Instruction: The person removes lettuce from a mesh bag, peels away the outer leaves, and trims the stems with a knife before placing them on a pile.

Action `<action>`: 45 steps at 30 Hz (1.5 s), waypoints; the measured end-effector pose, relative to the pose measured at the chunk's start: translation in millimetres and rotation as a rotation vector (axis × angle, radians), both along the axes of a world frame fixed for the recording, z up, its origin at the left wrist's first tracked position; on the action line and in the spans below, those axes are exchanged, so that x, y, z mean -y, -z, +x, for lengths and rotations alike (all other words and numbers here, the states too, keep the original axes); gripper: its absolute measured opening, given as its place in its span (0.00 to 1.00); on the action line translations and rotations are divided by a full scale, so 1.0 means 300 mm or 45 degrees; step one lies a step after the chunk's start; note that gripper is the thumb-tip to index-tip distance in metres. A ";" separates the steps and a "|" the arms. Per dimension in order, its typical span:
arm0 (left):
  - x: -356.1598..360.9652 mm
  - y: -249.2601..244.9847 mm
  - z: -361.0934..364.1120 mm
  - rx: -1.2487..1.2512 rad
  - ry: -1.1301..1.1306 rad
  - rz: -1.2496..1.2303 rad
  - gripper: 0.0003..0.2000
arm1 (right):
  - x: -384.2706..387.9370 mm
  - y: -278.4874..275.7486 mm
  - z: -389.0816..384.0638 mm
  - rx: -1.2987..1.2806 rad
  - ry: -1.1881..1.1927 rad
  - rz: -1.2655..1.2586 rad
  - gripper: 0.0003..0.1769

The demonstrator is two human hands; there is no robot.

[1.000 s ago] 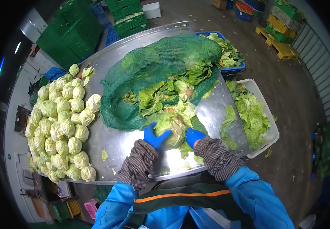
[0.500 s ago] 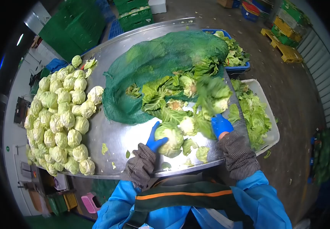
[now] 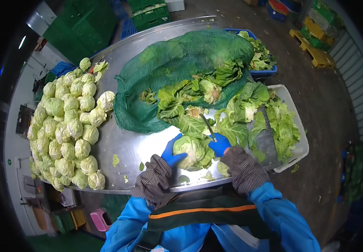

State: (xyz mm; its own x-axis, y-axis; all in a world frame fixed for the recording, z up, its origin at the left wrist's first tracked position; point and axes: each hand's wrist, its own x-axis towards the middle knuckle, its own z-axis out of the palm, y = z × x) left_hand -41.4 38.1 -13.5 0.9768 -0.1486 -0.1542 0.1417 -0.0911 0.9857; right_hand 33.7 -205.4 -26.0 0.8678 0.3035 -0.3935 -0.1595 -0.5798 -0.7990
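In a blue glove, my left hand [image 3: 173, 150] is closed around the left side of a cabbage [image 3: 188, 150], which rests near the table's front edge. My right hand [image 3: 219, 145], also gloved, grips a knife [image 3: 207, 126] whose dark, slightly curved blade points up and away from me. That hand is at the cabbage's right side, beside its loose outer leaves. Beyond both hands, cut outer leaves [image 3: 234, 131] are spread over the metal. Another untrimmed cabbage [image 3: 211, 91] lies at the opening of a green mesh sack [image 3: 169, 63].
Many trimmed cabbages [image 3: 66, 130] are piled on the left of the steel table [image 3: 127, 153]. Off the right edge stand a white bin [image 3: 301, 145] of leaves and a blue crate [image 3: 265, 72] of leaves. Green crates [image 3: 151, 17] are stacked behind the table.
My right hand has moved left to the cabbage, and the knife now shows clearly. Leaves that were blurred beside that hand now lie at the table's right edge. My left hand stays on the cabbage.
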 end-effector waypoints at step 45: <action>-0.001 -0.072 0.148 -0.131 -0.141 0.554 0.59 | -0.088 -0.211 -0.076 0.821 -0.531 -0.586 0.15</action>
